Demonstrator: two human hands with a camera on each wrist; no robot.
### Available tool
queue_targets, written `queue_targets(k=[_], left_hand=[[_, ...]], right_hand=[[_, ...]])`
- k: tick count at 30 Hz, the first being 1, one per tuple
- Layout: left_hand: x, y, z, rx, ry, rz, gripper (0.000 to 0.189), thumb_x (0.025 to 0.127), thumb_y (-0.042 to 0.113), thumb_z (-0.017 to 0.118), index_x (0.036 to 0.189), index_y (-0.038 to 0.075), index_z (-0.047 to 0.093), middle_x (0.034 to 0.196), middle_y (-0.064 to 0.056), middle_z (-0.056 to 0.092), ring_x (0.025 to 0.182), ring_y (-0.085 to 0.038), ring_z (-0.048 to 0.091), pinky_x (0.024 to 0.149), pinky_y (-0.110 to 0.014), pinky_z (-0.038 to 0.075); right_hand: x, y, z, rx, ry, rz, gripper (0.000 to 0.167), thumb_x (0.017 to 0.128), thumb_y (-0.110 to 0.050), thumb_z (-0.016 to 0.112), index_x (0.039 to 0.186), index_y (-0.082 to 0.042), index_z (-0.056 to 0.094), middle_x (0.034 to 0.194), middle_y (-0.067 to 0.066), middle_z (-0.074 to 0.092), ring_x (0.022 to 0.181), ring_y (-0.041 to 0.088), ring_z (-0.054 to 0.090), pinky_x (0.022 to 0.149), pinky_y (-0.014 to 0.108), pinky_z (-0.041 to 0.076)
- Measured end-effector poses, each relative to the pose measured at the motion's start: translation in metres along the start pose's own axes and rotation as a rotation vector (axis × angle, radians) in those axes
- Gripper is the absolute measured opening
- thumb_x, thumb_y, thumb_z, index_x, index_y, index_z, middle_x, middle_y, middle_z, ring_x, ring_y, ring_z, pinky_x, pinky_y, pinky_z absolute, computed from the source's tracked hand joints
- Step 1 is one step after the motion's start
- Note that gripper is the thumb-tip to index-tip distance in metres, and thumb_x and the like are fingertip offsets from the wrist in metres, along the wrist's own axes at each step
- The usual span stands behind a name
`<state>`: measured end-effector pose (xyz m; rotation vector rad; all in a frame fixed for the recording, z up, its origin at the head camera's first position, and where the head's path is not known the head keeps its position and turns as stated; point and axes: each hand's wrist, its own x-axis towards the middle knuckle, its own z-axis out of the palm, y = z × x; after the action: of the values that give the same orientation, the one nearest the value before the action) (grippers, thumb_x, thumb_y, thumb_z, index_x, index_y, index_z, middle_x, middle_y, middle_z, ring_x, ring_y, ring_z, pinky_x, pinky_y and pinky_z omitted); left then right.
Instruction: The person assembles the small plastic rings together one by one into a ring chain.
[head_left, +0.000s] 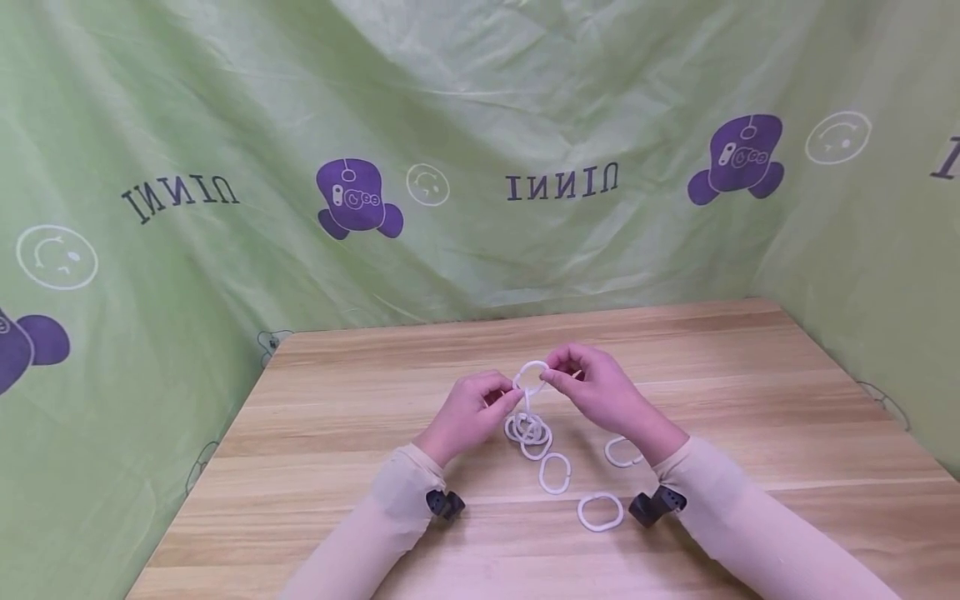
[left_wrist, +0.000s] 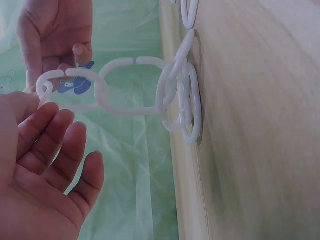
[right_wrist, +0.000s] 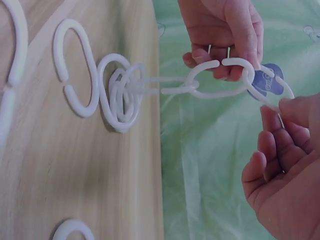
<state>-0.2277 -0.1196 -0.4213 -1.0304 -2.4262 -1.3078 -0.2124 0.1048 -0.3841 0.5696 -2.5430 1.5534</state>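
Observation:
White plastic chain links hang in a short chain between my hands and the table. My right hand [head_left: 596, 387] pinches the top link [right_wrist: 286, 89] between thumb and fingertips. With thumb and forefinger, my left hand [head_left: 474, 410] pinches the chain at the joint by that same link. Below, another link [left_wrist: 131, 111] with a small gap in its side hangs down to a heap of links [head_left: 531, 430] on the wooden table. The other fingers of the left hand are spread loosely in the left wrist view.
Near the heap, a loose link [head_left: 555, 473] lies on the table [head_left: 337, 417]. Closer to me is another loose link [head_left: 600, 512], and a third link [head_left: 621, 452] lies partly hidden by the right wrist. A green printed curtain [head_left: 480, 275] surrounds the table's back and sides.

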Motion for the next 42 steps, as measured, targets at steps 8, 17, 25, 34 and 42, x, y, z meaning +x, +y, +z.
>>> queue_targets(k=[8, 17, 25, 34, 42], left_hand=[[0.000, -0.002, -0.002, 0.022, 0.053, 0.022, 0.008, 0.094, 0.014, 0.067, 0.091, 0.008, 0.072, 0.077, 0.005, 0.062, 0.067, -0.013, 0.056, 0.060, -0.029, 0.050], [-0.003, -0.002, -0.002, 0.013, 0.051, -0.003, 0.008, 0.093, 0.014, 0.067, 0.090, 0.008, 0.072, 0.076, 0.005, 0.061, 0.067, -0.020, 0.058, 0.059, -0.030, 0.050], [-0.002, -0.001, -0.003, 0.012, 0.028, -0.004, 0.008, 0.093, 0.014, 0.067, 0.091, 0.008, 0.072, 0.076, 0.002, 0.062, 0.066, -0.019, 0.056, 0.058, -0.027, 0.049], [-0.002, -0.001, -0.001, 0.023, 0.013, -0.012, 0.008, 0.093, 0.015, 0.068, 0.091, 0.008, 0.072, 0.076, 0.004, 0.060, 0.066, -0.014, 0.055, 0.058, -0.025, 0.048], [-0.002, -0.002, 0.003, 0.009, 0.003, 0.012, 0.009, 0.094, 0.015, 0.067, 0.091, 0.008, 0.072, 0.078, 0.003, 0.062, 0.067, -0.020, 0.057, 0.059, -0.025, 0.048]], right_hand=[[-0.006, 0.011, -0.006, -0.039, -0.105, 0.004, 0.009, 0.092, -0.019, 0.069, 0.095, -0.012, 0.065, 0.082, 0.000, 0.063, 0.077, 0.019, 0.058, 0.067, 0.031, 0.049], [-0.021, 0.041, -0.024, -0.217, -0.343, -0.037, 0.003, 0.091, -0.010, 0.066, 0.094, -0.011, 0.066, 0.082, -0.005, 0.061, 0.077, 0.012, 0.057, 0.071, 0.028, 0.050], [-0.033, 0.060, -0.043, -0.365, -0.460, 0.000, 0.016, 0.079, 0.000, 0.071, 0.084, -0.014, 0.065, 0.072, -0.006, 0.056, 0.068, 0.010, 0.051, 0.063, 0.028, 0.045], [-0.035, 0.066, -0.044, -0.458, -0.505, 0.000, 0.020, 0.076, -0.001, 0.075, 0.075, -0.017, 0.061, 0.069, -0.008, 0.053, 0.065, 0.010, 0.049, 0.061, 0.028, 0.043], [-0.034, 0.067, -0.045, -0.490, -0.507, -0.007, 0.020, 0.085, -0.005, 0.070, 0.078, -0.018, 0.057, 0.070, -0.008, 0.052, 0.069, 0.012, 0.049, 0.065, 0.030, 0.043]])
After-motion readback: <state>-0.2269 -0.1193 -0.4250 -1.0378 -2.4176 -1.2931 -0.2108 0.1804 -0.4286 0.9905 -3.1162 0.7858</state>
